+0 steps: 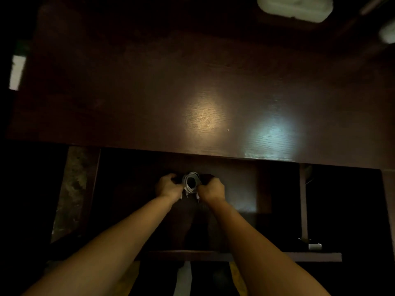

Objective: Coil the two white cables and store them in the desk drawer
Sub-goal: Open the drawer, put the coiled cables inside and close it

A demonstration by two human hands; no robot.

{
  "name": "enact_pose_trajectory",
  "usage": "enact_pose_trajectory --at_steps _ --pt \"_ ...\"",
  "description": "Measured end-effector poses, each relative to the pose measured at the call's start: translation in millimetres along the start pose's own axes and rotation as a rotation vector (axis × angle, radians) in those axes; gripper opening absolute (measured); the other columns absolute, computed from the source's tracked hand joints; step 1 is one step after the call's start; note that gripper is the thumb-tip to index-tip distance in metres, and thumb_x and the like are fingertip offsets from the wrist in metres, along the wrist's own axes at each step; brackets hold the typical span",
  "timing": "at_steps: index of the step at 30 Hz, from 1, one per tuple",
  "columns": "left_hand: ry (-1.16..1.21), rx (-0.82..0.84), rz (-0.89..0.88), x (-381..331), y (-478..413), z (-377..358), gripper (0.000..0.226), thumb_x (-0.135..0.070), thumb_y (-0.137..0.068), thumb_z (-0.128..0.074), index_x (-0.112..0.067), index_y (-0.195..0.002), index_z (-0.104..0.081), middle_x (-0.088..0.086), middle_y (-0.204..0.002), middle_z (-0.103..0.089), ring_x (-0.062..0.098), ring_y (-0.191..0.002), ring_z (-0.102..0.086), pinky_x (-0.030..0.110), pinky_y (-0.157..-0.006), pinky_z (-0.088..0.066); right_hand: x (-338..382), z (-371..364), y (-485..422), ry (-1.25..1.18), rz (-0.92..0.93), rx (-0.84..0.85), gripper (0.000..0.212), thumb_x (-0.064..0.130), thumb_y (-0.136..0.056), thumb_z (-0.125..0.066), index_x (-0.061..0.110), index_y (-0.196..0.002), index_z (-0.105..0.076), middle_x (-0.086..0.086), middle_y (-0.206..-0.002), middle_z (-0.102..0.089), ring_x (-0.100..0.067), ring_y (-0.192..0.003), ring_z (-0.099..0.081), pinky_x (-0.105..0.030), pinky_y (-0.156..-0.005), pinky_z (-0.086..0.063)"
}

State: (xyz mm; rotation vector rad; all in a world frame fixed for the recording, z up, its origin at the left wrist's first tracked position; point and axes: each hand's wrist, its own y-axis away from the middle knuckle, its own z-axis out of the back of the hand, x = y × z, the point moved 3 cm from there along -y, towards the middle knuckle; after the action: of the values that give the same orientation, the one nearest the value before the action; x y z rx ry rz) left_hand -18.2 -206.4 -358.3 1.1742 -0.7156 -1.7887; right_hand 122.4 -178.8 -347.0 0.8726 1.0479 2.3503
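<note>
Springback is the risk: the coiled white cables (190, 182) sit pinched between the left hand (168, 185) and right hand (212, 188) over the open dark wooden drawer (245, 184); letting go loosely could unravel the loops, loose plug ends snagging under the dark wooden table (149, 92).

We judge this a dim home or office study: a dark wood-grain desk (149, 92) with its drawer (245, 256) pulled open beneath, white devices (297, 7) at the far edge, patterned stone floor (70, 184) alongside
</note>
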Motion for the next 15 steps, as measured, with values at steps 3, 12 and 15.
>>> enact_pose_trajectory --at_steps 3,12,15 --pt "-0.163 0.036 -0.06 -9.0 19.3 22.9 0.043 -0.013 -0.084 -0.072 -0.007 -0.125 -0.062 0.016 -0.125 -0.065 0.031 -0.115 -0.061 0.035 -0.097 -0.049 4.1 20.1 19.5 0.062 0.028 0.008 0.029 0.015 -0.087 -0.057 0.009 -0.113 -0.069 -0.016 -0.118 -0.07 -0.034 -0.115 -0.062 -0.032 -0.093 -0.049" --pt "-0.515 0.143 -0.317 -52.4 124.8 85.3 0.012 -0.016 -0.086 -0.061 -0.014 -0.092 -0.071 0.013 -0.099 -0.074 0.028 -0.089 -0.07 0.024 -0.065 -0.049 9.6 74.2 119.3 0.242 0.133 0.073 0.029 0.018 -0.087 -0.053 0.0 -0.102 -0.071 -0.021 -0.109 -0.071 -0.035 -0.105 -0.065 -0.029 -0.075 -0.047" --pt "-0.511 0.177 -0.381 -44.3 163.9 84.0 0.012 -0.018 -0.089 -0.057 -0.016 -0.084 -0.068 0.013 -0.083 -0.073 0.026 -0.069 -0.068 0.027 -0.055 -0.052 1.6 74.8 157.7 0.264 0.211 0.036 0.03 0.023 -0.088 -0.052 0.003 -0.099 -0.071 -0.019 -0.105 -0.072 -0.036 -0.102 -0.065 -0.035 -0.082 -0.052"
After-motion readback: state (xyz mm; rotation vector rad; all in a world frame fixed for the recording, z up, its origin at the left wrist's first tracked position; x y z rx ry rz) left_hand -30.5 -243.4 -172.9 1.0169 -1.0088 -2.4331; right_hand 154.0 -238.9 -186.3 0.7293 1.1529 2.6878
